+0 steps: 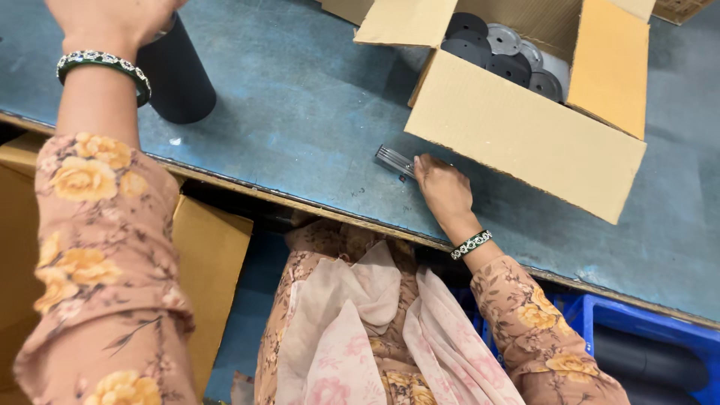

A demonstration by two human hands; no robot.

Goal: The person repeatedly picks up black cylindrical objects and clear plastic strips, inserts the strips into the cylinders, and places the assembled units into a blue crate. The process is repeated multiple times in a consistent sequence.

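Observation:
My left hand (112,19) rests on top of a black cylinder (177,75) that stands upright on the blue-grey table (300,97) at the upper left. My fingers grip its top end. My right hand (442,187) lies on the table near the front edge and closes on a small silvery metal tool (394,160) that sticks out to the left of my fingers. Just behind that hand stands an open cardboard box (525,135) holding several dark and silvery round discs (499,49).
A blue plastic crate (660,330) with black cylinders sits below the table at the lower right. A brown cardboard box (214,277) stands under the table edge at the left. More cardboard shows at the top right corner.

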